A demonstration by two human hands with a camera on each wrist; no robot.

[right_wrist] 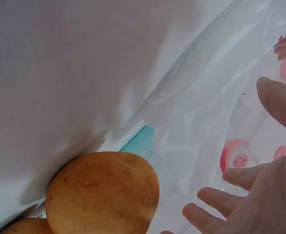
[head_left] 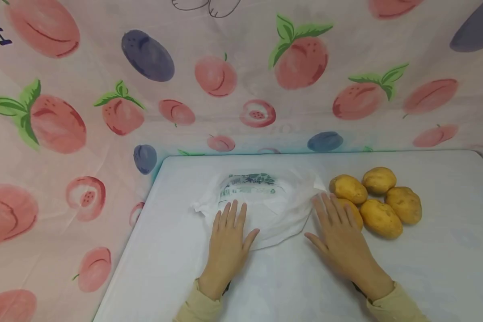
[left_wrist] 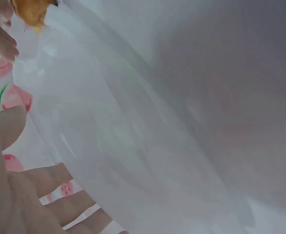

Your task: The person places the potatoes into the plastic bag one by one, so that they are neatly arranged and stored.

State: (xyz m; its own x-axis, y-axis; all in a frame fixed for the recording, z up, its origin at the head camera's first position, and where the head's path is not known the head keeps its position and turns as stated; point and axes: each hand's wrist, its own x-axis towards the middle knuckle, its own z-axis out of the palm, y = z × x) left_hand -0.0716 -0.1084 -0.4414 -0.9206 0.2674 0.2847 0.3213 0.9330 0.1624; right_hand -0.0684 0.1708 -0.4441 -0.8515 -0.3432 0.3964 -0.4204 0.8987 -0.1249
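Note:
A white plastic bag (head_left: 271,217) with green and dark print lies spread on the white table. My left hand (head_left: 228,243), its fingers straight, is over the bag's front left part; whether it touches the film I cannot tell. Several yellow potatoes (head_left: 381,219) are grouped to the right of the bag. With fingers extended, my right hand (head_left: 344,243) lies between the bag and the potatoes, its fingers partly covering the nearest potato (head_left: 354,213). In the right wrist view, a potato (right_wrist: 104,192) appears beside that hand, apart from its fingers. Neither hand grips anything.
The white table (head_left: 157,250) has its left and back edges in view. Behind it and along the left hangs a pink cloth (head_left: 104,179) printed with fruit.

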